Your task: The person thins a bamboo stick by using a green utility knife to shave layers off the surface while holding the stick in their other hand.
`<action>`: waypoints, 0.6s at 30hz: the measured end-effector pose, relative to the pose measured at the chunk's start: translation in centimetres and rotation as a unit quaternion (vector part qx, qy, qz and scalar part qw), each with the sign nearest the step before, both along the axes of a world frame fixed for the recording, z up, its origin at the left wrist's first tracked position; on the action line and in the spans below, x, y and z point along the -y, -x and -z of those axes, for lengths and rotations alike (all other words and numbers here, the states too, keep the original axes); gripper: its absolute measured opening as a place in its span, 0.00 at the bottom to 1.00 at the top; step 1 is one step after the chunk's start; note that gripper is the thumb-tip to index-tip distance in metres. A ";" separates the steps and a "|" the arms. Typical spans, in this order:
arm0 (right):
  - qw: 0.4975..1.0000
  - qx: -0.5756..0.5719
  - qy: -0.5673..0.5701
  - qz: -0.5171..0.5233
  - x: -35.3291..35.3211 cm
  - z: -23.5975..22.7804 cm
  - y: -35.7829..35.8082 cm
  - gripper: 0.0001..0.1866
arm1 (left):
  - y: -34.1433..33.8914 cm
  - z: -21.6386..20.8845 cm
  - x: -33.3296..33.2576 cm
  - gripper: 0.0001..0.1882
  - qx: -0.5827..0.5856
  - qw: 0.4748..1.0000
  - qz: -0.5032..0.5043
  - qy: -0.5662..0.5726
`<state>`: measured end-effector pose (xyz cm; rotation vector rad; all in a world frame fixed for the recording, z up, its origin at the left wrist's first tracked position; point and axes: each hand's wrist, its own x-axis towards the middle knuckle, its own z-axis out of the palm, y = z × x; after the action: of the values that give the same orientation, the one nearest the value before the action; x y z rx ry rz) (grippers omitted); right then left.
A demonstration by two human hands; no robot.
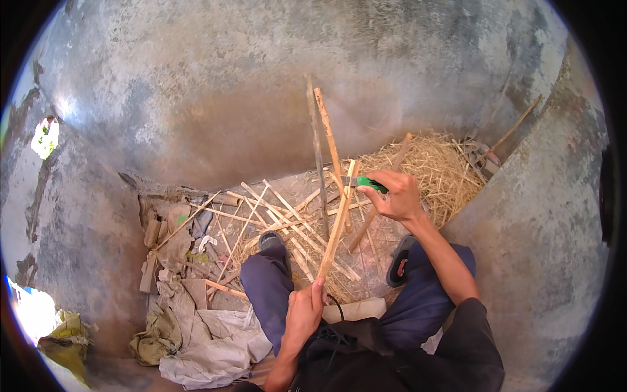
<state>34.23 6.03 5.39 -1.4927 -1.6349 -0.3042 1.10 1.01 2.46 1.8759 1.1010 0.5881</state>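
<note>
My left hand (305, 312) is closed round the lower end of a split bamboo strip (337, 236), which slants up and away from me between my knees. In my right hand (396, 195) is a green-handled knife (371, 183), gripped with the fingers wrapped round its handle. Its short blade (350, 181) lies across the strip near the far end, touching it or just over it. A thin sliver seems to split off beside the blade. Behind the strip a longer pole (328, 127) leans on the wall.
Several pale strips (297, 225) lie crisscrossed on the floor. A heap of shavings (434, 171) fills the far right corner. A dark stick (315, 144) leans on the wall. Crumpled sacks (215, 343) and rubble (153, 251) lie at left. Concrete walls (215, 85) close in around me.
</note>
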 end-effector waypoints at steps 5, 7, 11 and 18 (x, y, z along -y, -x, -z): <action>1.000 -0.007 -0.010 -0.009 -0.5 0.5 0.1 0.18 | 0.6 0.4 -0.2 0.33 0.026 0.993 0.011 0.112; 0.983 -0.112 0.068 0.131 -1.4 2.5 -2.8 0.21 | 1.3 0.6 0.5 0.33 0.047 0.984 0.040 0.166; 0.962 -0.086 -0.064 0.251 -1.4 0.3 -14.6 0.25 | 3.3 0.0 2.8 0.34 0.017 0.984 0.064 0.166; 0.982 -0.162 0.058 0.072 -0.4 1.3 -6.2 0.25 | 3.4 -0.1 -1.0 0.26 0.065 0.979 0.019 0.191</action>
<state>40.47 6.42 4.08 -1.6544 -1.3072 -0.0395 -2.31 1.99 2.61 1.5018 1.0084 0.4354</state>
